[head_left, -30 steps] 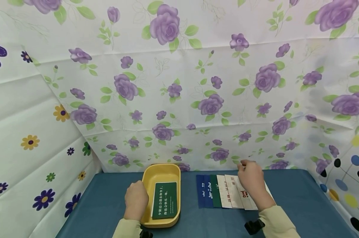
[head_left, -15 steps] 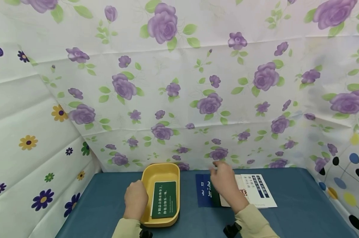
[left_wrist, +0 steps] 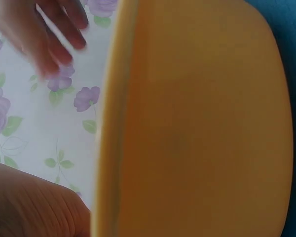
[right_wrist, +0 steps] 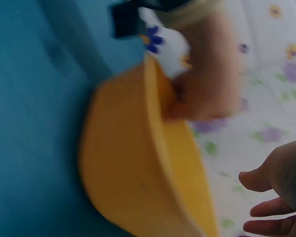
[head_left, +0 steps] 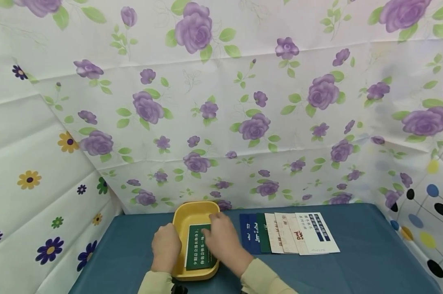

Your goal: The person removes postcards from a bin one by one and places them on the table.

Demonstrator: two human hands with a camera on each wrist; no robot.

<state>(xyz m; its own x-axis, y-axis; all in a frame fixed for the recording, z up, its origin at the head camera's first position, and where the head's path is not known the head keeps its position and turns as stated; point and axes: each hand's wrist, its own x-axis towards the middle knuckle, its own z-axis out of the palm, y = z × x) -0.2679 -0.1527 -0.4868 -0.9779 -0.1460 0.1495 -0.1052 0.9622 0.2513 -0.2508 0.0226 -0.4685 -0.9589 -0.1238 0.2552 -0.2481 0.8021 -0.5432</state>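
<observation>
My left hand grips the left rim of a yellow plastic basin; in the right wrist view its thumb reaches inside the rim. Green cards with white lettering, the top card showing, lie in the basin over a white edge. My right hand hovers above the basin's right rim, hiding part of the top card. In the right wrist view, the right hand has its fingers spread apart with nothing between them.
Right of the basin, overlapping cards form a row: blue cards, a green card, cream cards and a white card. They lie on a blue tablecloth. A flowered curtain stands behind.
My right hand has swept left from the right end of the card row, across the cards, to above the basin. The left hand has stayed on the rim. The view has shifted slightly.
</observation>
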